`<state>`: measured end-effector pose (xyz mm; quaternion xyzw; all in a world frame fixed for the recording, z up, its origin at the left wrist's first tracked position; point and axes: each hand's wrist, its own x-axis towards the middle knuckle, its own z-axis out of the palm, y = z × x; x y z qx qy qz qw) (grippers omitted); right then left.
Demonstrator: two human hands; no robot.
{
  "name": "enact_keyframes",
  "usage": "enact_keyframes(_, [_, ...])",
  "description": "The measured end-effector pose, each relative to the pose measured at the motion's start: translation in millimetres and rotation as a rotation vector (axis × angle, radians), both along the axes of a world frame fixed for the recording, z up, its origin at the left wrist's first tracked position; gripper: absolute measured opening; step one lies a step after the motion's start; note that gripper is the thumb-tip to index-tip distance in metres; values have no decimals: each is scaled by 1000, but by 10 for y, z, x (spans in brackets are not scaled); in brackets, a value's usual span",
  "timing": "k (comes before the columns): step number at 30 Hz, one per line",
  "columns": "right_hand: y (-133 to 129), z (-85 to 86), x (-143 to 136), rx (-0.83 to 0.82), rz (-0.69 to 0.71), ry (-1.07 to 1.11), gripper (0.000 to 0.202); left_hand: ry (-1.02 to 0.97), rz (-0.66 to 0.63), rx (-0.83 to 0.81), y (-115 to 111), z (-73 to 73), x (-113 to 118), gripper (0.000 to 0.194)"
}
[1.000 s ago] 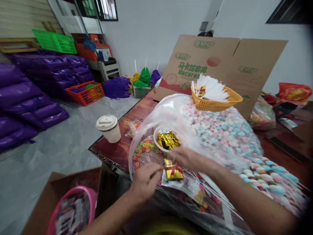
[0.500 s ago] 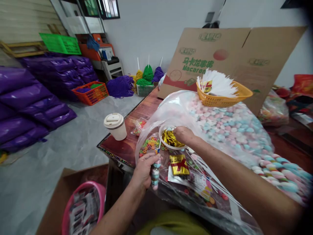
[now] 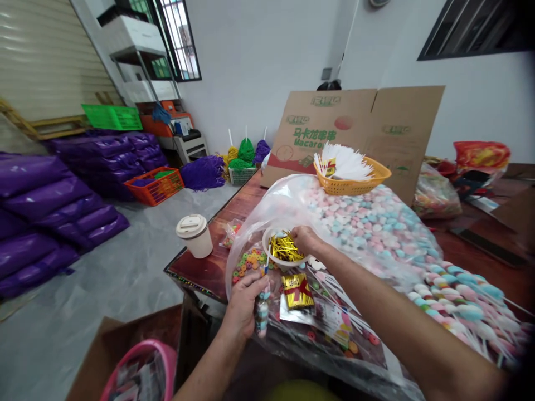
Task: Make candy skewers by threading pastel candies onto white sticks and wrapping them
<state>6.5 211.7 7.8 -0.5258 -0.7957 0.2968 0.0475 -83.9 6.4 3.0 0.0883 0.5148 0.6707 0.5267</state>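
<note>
My left hand (image 3: 243,301) is closed around a wrapped marshmallow skewer (image 3: 262,314), with pink, blue and white pieces and a white stick rising from its gathered top. Left of the far end of my right arm stands a white bowl (image 3: 267,240) of gold twist ties (image 3: 285,248). My right hand (image 3: 306,239) dips its bent, closed fingers in at the bowl's right side; their tips are partly hidden. Just below the bowl lies a bundle of gold twist ties (image 3: 297,291) with a red band. Ring-shaped colourful candies (image 3: 253,260) are spread beside the bowl.
Clear plastic covers many pastel marshmallows (image 3: 368,223), with a yellow basket (image 3: 382,170) of white sticks on top. Finished skewers (image 3: 463,303) lie at right. A lidded cup (image 3: 195,236) stands at the table's left edge, above a pink tub (image 3: 165,356). A cardboard box (image 3: 309,117) stands behind.
The view has tilted upward, so the scene sits lower. My right fingers have moved slightly further into the bowl. My left hand keeps its hold on the marshmallow skewer.
</note>
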Motion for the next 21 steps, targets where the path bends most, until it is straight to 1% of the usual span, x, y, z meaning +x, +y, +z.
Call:
enact_keyframes(3, [-37,44,10,-92,-24,-29,29,-6,29,16,-14,-70,-7,30])
enact_keyframes(5, [-51,80,17,-134,-36,-34,29,-33,27,14,-8,-108,-8,30])
enact_keyframes(11, [-60,193,30,-189,-67,-35,29,-72,-7,4,43,-141,-28,32])
enact_keyframes(18, [0,172,-13,-212,-93,-47,30,-67,-19,3,65,-159,-42,33])
enact_keyframes(21, [3,193,-31,-220,-88,-35,29,-79,-17,2,72,-185,-52,33])
